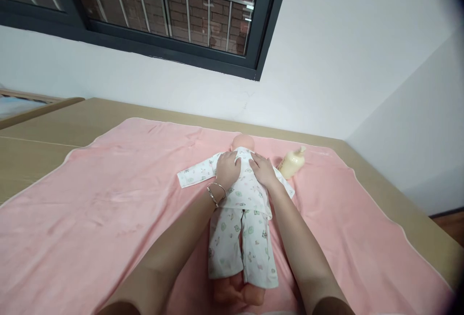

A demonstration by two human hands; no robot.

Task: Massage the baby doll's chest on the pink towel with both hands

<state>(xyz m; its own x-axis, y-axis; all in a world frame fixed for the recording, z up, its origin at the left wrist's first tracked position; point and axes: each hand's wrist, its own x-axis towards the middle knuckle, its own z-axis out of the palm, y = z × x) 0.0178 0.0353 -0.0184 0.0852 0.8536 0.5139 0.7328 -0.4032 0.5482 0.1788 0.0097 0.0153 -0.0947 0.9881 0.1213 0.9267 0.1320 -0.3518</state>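
Observation:
A baby doll (243, 142) in white patterned pyjamas (242, 218) lies on a pink blanket (108, 199), head away from me and bare feet near the bottom edge. My left hand (227, 167), with a bracelet at the wrist, rests flat on the doll's left shoulder and chest. My right hand (264, 170) lies flat on the other side of the chest. The fingers of both hands are stretched out on the pyjama top and grip nothing. One empty sleeve (195, 174) sticks out to the left.
A cream pump bottle (292, 162) lies on the blanket just right of the doll's shoulder. The blanket covers a tan bed surface (43, 136) against a white wall, under a dark-framed barred window (170, 10). A wooden rail (32, 105) shows at the far left.

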